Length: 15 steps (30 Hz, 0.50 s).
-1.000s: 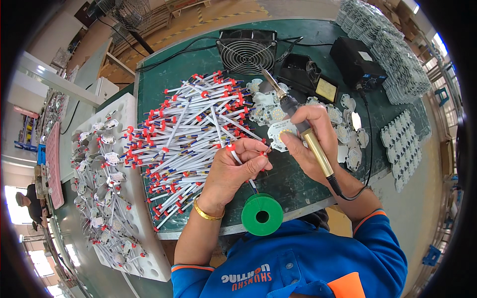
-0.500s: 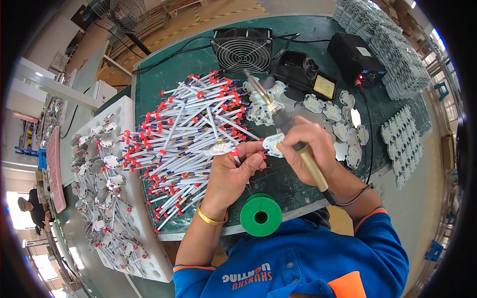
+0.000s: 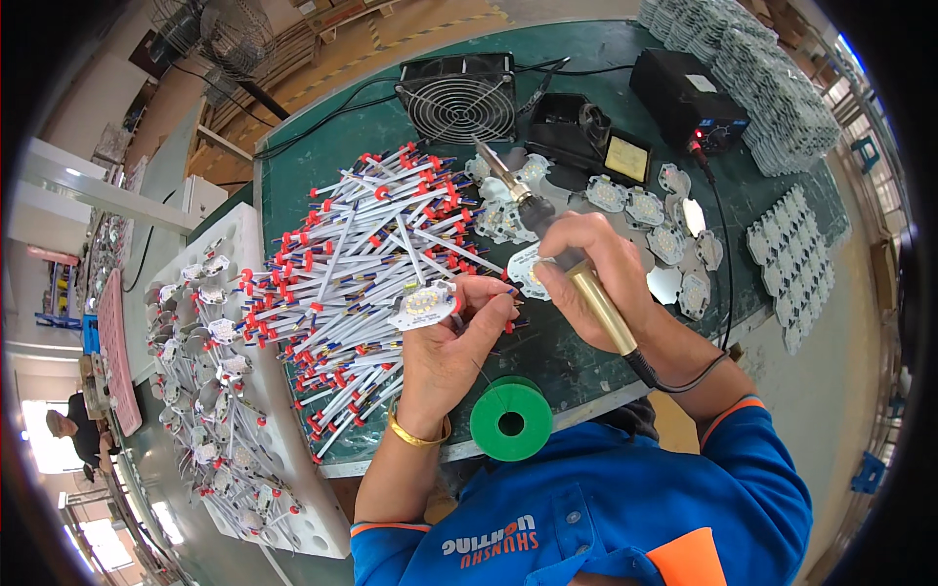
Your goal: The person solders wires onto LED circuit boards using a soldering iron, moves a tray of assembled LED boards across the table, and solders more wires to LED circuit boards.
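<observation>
Currently, left hand (image 3: 454, 322): fingers curled in, thumb and index pinched on a strand too small to identify; lamp board (image 3: 422, 305) sits face up at the outer side of the fingers
Right hand (image 3: 596, 273): fingers wrapped round soldering iron (image 3: 603, 311), no gap; second board (image 3: 528, 273) at the thumb tip, seemingly pinched too
Iron tip: aimed up-left toward fan (image 3: 457, 105); apart from both boards
Risk: tip probably hot, station (image 3: 689, 103) shows a red light; careless downswing could burn left fingers; double-loaded right grip could drop second board; cord (image 3: 645, 373) snagging on the forearm could jerk the iron
Singles: one iron, one fan, one station, one green spool (image 3: 489, 422), one sponge stand (image 3: 625, 158)
Boards at hands: two
White cables (image 3: 352, 293), loose boards (image 3: 645, 207): many; overlapping, no exact count possible
</observation>
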### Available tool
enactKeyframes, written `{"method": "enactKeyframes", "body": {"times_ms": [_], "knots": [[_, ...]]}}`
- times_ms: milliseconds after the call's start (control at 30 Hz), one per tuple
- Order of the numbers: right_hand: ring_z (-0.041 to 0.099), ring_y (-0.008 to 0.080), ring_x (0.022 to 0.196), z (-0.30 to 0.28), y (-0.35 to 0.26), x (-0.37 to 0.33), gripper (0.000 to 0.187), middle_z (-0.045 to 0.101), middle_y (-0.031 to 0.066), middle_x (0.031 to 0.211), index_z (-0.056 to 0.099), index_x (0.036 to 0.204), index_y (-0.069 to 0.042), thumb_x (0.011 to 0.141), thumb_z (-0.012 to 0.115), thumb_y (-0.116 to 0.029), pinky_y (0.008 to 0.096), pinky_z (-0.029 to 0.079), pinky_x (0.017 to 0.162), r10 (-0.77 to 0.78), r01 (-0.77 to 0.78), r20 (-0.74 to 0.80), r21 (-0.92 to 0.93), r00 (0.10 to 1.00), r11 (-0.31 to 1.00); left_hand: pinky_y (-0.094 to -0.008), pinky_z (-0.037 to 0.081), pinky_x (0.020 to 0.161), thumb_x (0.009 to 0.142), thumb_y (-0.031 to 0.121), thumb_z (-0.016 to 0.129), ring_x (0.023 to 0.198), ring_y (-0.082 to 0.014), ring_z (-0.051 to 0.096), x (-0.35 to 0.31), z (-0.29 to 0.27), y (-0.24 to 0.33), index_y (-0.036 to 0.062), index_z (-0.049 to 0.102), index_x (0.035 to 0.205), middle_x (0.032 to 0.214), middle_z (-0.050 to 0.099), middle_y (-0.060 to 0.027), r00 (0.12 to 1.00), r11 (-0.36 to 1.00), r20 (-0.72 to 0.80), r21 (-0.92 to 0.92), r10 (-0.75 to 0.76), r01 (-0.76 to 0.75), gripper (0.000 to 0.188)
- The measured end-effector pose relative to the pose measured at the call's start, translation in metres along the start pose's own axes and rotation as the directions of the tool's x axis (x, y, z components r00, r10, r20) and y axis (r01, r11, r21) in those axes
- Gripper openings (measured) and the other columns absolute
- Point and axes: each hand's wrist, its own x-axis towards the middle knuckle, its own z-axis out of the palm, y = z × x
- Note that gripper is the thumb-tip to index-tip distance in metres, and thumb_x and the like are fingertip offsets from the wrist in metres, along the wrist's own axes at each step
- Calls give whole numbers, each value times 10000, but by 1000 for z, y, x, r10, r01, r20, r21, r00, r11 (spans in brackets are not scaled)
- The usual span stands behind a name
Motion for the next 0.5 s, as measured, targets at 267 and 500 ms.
{"method": "enactKeyframes", "body": {"times_ms": [267, 500], "knots": [[572, 283, 690, -2, -3, 2, 255, 565, 106, 831, 483, 923, -51, 714, 604, 32, 330, 454, 603, -2, -6, 115, 69, 993, 998, -201, 471, 587, 764, 4, 662, 691, -68, 567, -3, 3, 9, -24, 610, 962, 805, 628, -39, 998, 986, -59, 169, 5, 5, 206], [583, 292, 730, -5, -3, 5, 263, 573, 100, 848, 491, 927, -63, 710, 618, 14, 336, 465, 636, 20, -40, 166, 114, 986, 993, -183, 432, 588, 731, 20, 686, 660, -47, 546, -3, -5, 9, 0, 632, 930, 739, 618, -3, 998, 991, 30, 125, -55, 51, 207]]}}
